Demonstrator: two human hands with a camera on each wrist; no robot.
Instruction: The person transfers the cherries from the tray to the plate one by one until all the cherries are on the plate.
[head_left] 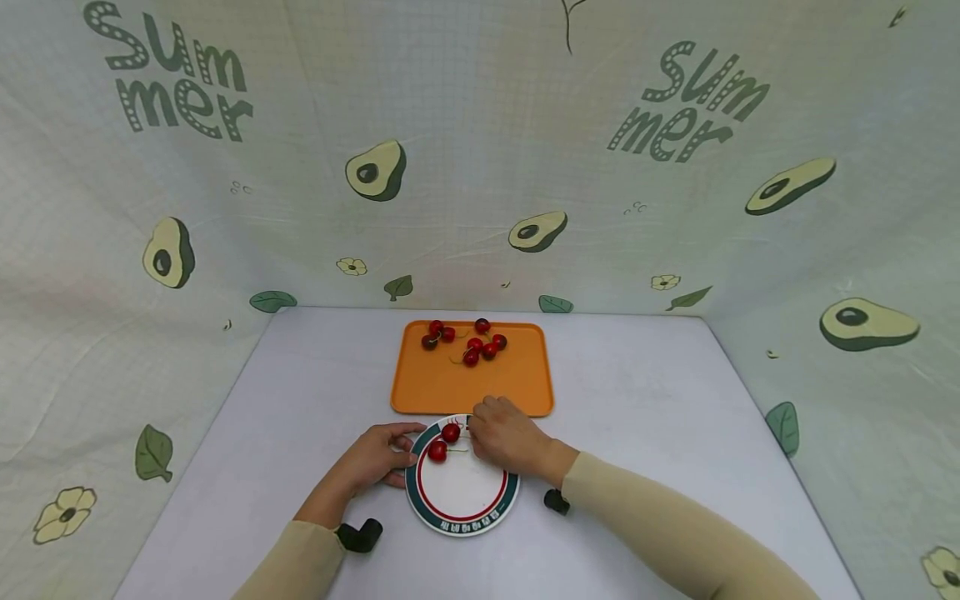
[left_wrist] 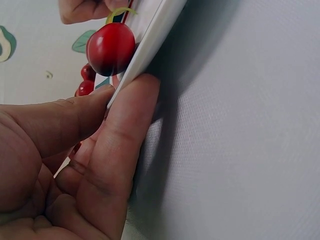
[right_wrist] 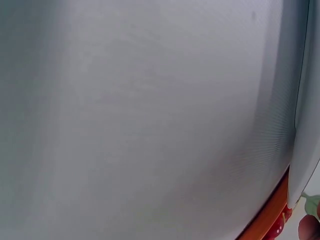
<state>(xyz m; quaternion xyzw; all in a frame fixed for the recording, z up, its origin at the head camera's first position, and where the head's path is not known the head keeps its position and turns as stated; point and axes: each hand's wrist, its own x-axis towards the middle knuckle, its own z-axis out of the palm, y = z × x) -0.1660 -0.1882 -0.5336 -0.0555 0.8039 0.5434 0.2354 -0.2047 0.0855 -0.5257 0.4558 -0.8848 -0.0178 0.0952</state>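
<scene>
A white plate [head_left: 461, 492] with a teal band and a red ring lies in front of me. My left hand [head_left: 377, 457] pinches its left rim, thumb above and a finger underneath, as the left wrist view shows. Two red cherries with stems, a front cherry [head_left: 437, 451] and a back cherry [head_left: 451, 432], sit near the plate's upper left. My right hand [head_left: 504, 435] is over the plate's far right part, its fingers curled downward. Its fingertips are hidden in the head view, and I cannot tell whether they hold a cherry.
Just beyond the plate lies an orange tray [head_left: 427, 392], with several cherries [head_left: 489, 351] grouped toward its far side. White cloth covers the table [head_left: 630, 392]. A printed curtain [head_left: 465, 108] hangs behind and along both sides.
</scene>
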